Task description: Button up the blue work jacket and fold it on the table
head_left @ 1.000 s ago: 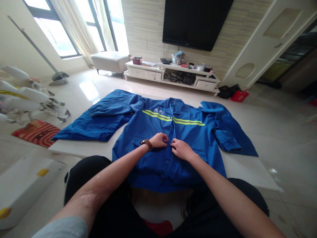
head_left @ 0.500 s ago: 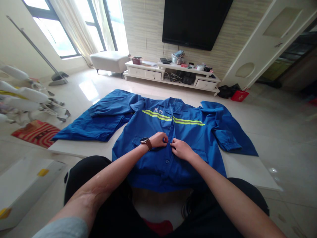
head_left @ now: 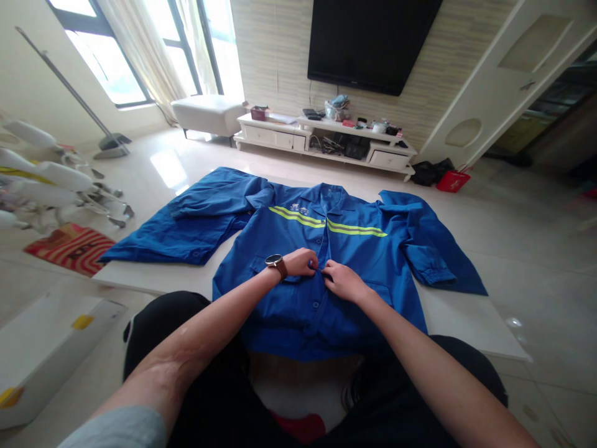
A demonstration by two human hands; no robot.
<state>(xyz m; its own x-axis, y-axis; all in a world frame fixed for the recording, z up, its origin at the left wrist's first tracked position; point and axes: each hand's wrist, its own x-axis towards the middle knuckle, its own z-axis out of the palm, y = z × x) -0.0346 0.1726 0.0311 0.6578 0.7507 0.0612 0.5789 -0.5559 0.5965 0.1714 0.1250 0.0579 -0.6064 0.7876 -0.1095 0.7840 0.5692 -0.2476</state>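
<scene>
A blue work jacket (head_left: 359,255) with yellow-and-grey reflective stripes lies front up on a low white table (head_left: 140,278), collar away from me. My left hand (head_left: 302,262), a watch (head_left: 275,261) on its wrist, pinches the front placket at mid-height. Close beside it on the right, my right hand (head_left: 342,280) pinches the facing front edge. The button between my fingers is hidden. One button (head_left: 316,305) shows below my hands, another (head_left: 318,241) above them. More blue cloth (head_left: 181,218) is spread under the jacket's sleeve at the left.
A white box with yellow latches (head_left: 60,348) stands at the lower left. Beyond the table are a TV stand (head_left: 275,135), a grey bench (head_left: 209,115) and a red bag (head_left: 453,180). A patterned bag (head_left: 69,249) lies on the floor at the left.
Both hands keep their pinch on the jacket front with hardly any movement. The whole view has shifted very slightly.
</scene>
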